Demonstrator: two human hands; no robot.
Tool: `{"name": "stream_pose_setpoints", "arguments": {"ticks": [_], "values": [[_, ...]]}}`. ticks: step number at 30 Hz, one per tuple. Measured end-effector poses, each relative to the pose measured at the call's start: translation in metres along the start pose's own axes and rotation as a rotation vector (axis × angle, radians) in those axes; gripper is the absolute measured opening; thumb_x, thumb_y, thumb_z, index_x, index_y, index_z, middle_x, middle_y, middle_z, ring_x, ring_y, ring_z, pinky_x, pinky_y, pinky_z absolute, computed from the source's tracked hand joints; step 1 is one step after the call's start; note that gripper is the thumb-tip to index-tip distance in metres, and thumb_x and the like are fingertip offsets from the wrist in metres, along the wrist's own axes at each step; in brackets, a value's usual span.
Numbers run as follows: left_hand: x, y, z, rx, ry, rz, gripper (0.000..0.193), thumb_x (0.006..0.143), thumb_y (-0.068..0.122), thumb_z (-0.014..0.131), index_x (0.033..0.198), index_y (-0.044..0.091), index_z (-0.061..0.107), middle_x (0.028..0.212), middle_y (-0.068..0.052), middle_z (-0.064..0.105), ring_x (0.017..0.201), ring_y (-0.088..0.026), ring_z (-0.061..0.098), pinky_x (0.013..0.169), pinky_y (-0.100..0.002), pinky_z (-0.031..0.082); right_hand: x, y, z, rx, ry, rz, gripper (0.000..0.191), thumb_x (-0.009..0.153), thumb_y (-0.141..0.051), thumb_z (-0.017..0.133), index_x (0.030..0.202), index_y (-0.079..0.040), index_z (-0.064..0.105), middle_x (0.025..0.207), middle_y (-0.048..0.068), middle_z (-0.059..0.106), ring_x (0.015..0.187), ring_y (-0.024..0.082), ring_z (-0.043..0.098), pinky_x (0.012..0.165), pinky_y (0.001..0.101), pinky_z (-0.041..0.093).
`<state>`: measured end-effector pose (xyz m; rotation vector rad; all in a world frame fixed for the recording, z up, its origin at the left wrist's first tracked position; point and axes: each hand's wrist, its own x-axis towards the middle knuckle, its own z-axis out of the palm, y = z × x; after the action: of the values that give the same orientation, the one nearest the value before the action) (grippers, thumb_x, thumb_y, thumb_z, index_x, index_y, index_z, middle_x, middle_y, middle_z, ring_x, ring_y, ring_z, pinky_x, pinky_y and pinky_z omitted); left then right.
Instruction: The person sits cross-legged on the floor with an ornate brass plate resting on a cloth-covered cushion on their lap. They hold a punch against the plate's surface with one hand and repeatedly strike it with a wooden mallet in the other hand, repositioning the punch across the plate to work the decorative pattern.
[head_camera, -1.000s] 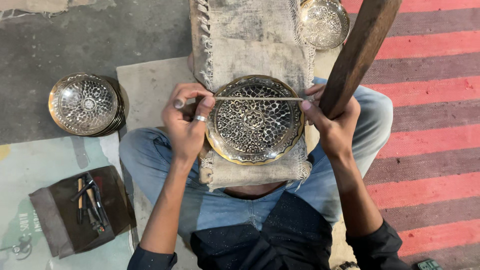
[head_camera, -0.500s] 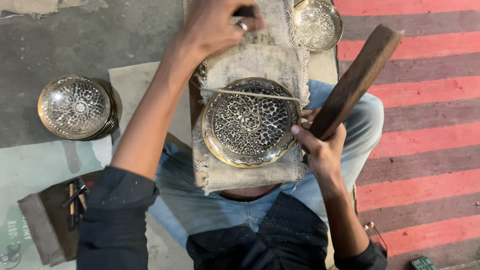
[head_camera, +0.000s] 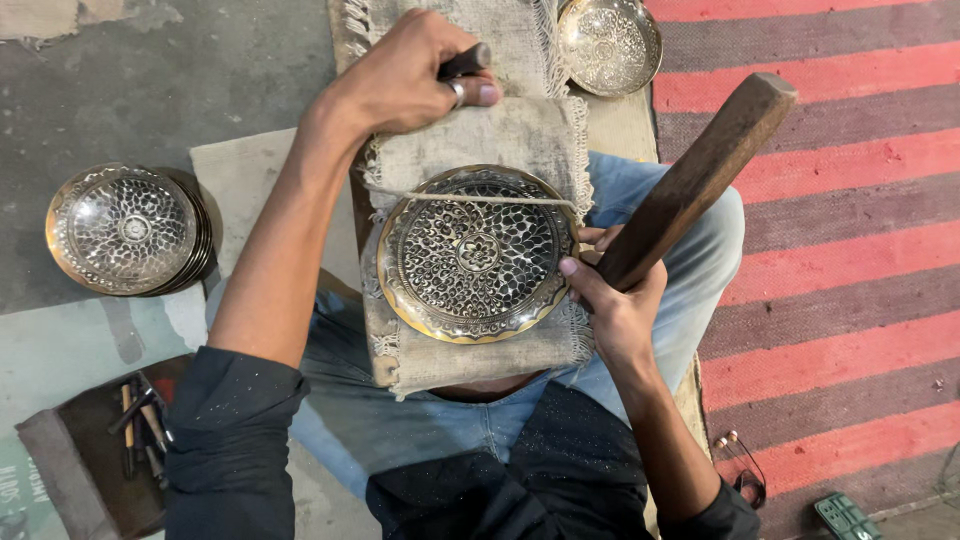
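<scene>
Grey floor and red-striped mat surround the engraved brass plate. Beyond it, left hand grips a dark-handled tool; beside it, right hand clasps a wooden mallet angled away.

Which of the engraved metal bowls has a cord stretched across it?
The engraved brass bowl on the burlap pad over the lap; the stacked bowls and the far bowl have none.
</scene>
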<state>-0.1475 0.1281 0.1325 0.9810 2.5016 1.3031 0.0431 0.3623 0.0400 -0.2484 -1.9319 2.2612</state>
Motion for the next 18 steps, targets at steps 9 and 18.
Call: {"name": "stream_pose_setpoints", "arguments": {"ticks": [9,18], "values": [[-0.004,-0.022,0.007,0.005,0.069,0.073,0.030,0.098,0.017,0.084,0.078,0.000,0.070,0.056,-0.005,0.053,0.052,-0.012,0.040,0.050,-0.037,0.028,0.001,0.009,-0.005,-0.079,0.020,-0.020,0.034,0.082,0.014,0.075,0.102,-0.003,0.053,0.112,0.016,0.070,0.072,0.012,0.064,0.060,0.0255,0.052],[-0.080,-0.037,-0.006,-0.241,0.585,0.104,0.017,0.118,0.012,0.069,0.110,-0.001,0.076,0.087,-0.007,0.069,0.070,-0.009,0.053,0.062,-0.024,0.038,0.029,0.000,-0.009,-0.006,-0.063,-0.172,0.022,0.091,0.009,0.073,0.104,0.000,0.058,0.114,0.021,0.072,0.075,0.013,0.065,0.062,0.0258,0.052]]}}
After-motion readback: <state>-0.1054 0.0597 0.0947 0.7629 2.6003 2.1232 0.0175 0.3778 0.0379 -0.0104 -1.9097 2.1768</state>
